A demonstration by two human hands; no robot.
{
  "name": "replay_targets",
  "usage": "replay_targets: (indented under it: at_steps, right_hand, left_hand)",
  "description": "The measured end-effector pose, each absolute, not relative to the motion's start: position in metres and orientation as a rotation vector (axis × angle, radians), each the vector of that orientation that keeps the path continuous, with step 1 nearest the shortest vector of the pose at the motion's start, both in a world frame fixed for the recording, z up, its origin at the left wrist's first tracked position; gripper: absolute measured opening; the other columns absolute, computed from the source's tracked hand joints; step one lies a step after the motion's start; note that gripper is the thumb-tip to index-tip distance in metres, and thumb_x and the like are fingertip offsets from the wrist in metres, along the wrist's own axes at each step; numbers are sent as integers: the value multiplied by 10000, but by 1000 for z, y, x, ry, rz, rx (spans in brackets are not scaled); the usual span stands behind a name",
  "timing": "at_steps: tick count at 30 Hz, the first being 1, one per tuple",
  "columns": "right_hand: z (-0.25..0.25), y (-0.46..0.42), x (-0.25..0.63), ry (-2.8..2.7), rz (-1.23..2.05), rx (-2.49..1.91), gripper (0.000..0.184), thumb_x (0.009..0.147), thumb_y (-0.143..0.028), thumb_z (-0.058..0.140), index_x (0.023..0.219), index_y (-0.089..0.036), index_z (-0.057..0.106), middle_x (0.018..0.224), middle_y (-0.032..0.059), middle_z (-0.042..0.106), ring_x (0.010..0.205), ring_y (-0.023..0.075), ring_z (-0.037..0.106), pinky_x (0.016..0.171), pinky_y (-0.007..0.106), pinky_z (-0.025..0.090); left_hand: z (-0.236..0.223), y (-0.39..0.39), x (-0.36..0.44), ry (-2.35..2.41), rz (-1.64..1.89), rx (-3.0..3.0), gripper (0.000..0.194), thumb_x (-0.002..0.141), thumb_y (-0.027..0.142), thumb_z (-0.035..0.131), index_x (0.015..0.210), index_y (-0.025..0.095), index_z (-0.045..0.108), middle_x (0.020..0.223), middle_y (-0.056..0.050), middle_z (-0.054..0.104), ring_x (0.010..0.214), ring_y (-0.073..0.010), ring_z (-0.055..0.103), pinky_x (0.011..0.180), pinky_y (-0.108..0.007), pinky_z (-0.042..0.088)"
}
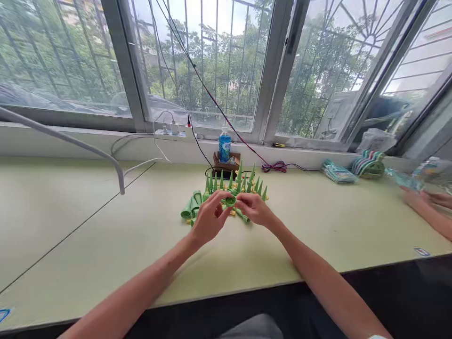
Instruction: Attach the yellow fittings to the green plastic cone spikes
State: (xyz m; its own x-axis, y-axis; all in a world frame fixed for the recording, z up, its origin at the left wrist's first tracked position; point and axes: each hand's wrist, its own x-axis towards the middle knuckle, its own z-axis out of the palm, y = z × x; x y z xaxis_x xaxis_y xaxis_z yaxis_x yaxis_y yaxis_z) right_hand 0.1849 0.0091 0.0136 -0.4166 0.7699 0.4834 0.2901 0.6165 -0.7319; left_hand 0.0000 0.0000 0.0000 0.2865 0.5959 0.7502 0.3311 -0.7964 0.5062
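L hand [211,213] clamped on green cone [230,201]; R hand [254,207] fingers pinched at rim (grip unclear).

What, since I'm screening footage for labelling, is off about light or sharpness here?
Head view: sky glares pale through the window; soft shadows lie beneath the forearms; picture edges look stretched; co-worker's hands look smeared; detail inside the green piece is unclear.

Right-hand fingertips [238,201] too small to read; co-worker's forearm [436,221] cut off by right edge.
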Motion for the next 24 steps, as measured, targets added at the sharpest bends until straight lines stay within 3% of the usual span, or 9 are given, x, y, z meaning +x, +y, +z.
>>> replay_targets:
  at_steps: [14, 24]
  right_hand:
    - [12, 10, 185, -1958, 778, -827, 268, 905, -371, 508, 728, -170, 505, 543, -54, 405, 487, 78, 356, 475, 209, 285]
    - [9, 12, 183, -1901, 745, -835, 278, 908, -398, 502, 743, -175, 515, 547, -50, 400, 482, 82, 358, 460, 213, 281]
  left_hand:
    - [4, 0, 1, 785, 1532, 2352, 176, 887, 189, 542, 1058, 225, 561, 1029, -36, 553, 488, -10, 417, 452, -157, 400]
    - [7, -9, 8, 875, 1479, 2210, 321, 861, 295, 585, 1154, 225, 472, 1109, -64, 506, 507, -12, 477, 430, -158, 413]
